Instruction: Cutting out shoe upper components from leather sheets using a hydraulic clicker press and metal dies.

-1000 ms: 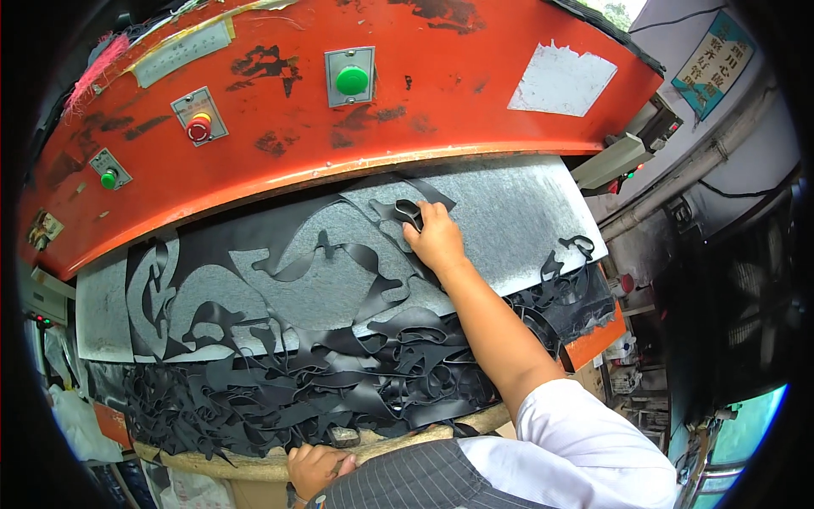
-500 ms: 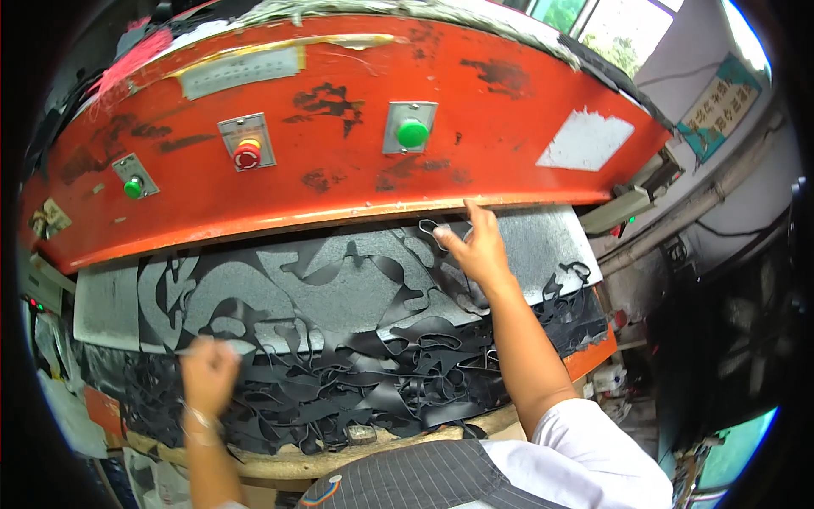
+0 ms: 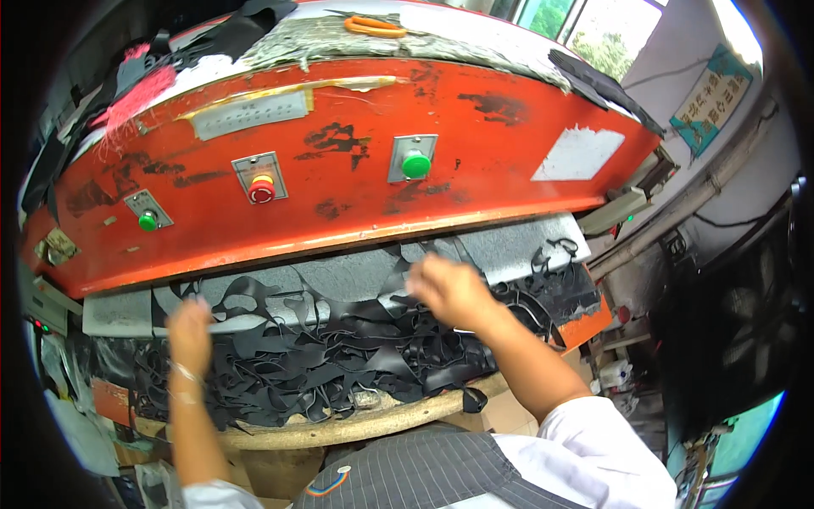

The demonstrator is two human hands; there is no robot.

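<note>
A thin black sheet (image 3: pixel 339 309), leather-like and full of curved cut-outs, drapes over the front of the pale grey press board (image 3: pixel 339 273). My left hand (image 3: pixel 190 329) is closed at the sheet's left end, its fingertips blurred. Further right, my right hand (image 3: pixel 449 290) curls around narrow strips of the same sheet, also smeared by motion. Below both hands lies a tangled heap of black offcuts (image 3: pixel 339 365) along the front of the machine. The bits of sheet inside each fist are hidden.
A red press beam (image 3: pixel 339 191) spans the back above the board, with green buttons (image 3: pixel 415 165) and a red stop button (image 3: pixel 261 189). Orange-handled scissors (image 3: pixel 375 27) lie on top. A pale curved rail (image 3: pixel 339 431) edges the heap nearest me.
The cut-out sheet has slid toward me over the board's front edge. My right hand has moved left and nearer, its spread fingers now curled. The view has tipped up slightly.
</note>
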